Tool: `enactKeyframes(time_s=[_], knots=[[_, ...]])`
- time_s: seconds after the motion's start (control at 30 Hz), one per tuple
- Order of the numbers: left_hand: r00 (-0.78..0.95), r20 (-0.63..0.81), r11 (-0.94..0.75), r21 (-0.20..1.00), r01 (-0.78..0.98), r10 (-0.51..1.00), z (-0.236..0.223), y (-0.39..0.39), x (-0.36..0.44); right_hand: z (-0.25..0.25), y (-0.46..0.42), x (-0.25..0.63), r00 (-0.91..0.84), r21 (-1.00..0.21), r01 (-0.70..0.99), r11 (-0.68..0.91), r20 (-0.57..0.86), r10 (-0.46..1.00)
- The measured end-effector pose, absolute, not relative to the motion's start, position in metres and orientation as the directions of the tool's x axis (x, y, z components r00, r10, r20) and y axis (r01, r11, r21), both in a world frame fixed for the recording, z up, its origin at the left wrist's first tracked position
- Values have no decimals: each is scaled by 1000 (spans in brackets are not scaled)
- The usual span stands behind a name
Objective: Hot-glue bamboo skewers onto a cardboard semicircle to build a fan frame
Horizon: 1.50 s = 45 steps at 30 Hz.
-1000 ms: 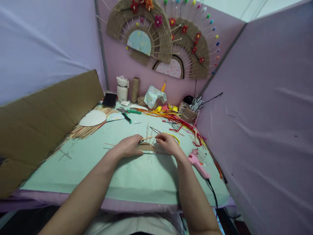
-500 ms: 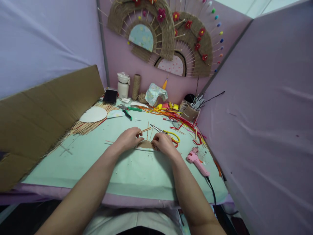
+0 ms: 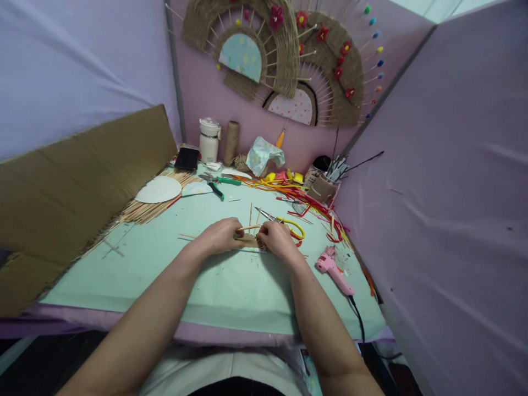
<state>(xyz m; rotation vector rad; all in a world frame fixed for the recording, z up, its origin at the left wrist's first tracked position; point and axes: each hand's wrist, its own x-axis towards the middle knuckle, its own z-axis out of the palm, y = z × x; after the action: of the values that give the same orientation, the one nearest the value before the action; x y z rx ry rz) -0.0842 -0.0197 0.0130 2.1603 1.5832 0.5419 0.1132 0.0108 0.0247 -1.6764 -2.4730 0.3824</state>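
Note:
Thin wooden sticks (image 3: pixel 249 227) lie across the fingers of my left hand (image 3: pixel 221 235), which is closed on them and points them toward the right hand. Below them, a small half-round cardboard piece (image 3: pixel 249 241) rests on the table, with a pale patterned strip along its near edge. Sticks (image 3: pixel 251 213) stand out from its far side. My right hand (image 3: pixel 277 238) pinches at the right end of the cardboard, its fingertips partly hiding that end. Just beyond the right hand are yellow-handled scissors (image 3: pixel 293 226), their blades angled up to the left.
A pink glue gun (image 3: pixel 336 275) with a black cord lies at the right. Green-handled pliers (image 3: pixel 218 184), a white oval (image 3: pixel 159 190) on many sticks, and pipe cleaners (image 3: pixel 299 197) lie farther back. A cardboard sheet (image 3: pixel 91 159) leans at left; a white bottle (image 3: pixel 209 144) stands behind.
My left hand has moved slightly right, bringing the sticks over the cardboard and close to my right fingers. The right hand stays at the cardboard's right end. The camera view has shifted slightly.

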Motion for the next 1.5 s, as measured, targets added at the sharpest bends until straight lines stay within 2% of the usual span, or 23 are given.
enactKeyframes(time_s=[0.27,0.53,0.8,1.0,1.5], knots=[[291,52,-274,526,805,955,12,-19,-85,24,11,112,-373,-298,889,347,-31,927],[278,55,-264,535,803,959,10,-18,-86,24,11,124,-354,-407,848,341,43,934],[330,2,-295,449,843,944,18,-21,-85,21,7,127,-418,-459,775,434,144,897],[302,18,-278,449,849,953,21,-22,-82,16,5,120,-480,-441,741,506,179,859],[273,89,-284,431,857,958,20,-20,-84,17,0,115,-534,-396,741,543,144,833]])
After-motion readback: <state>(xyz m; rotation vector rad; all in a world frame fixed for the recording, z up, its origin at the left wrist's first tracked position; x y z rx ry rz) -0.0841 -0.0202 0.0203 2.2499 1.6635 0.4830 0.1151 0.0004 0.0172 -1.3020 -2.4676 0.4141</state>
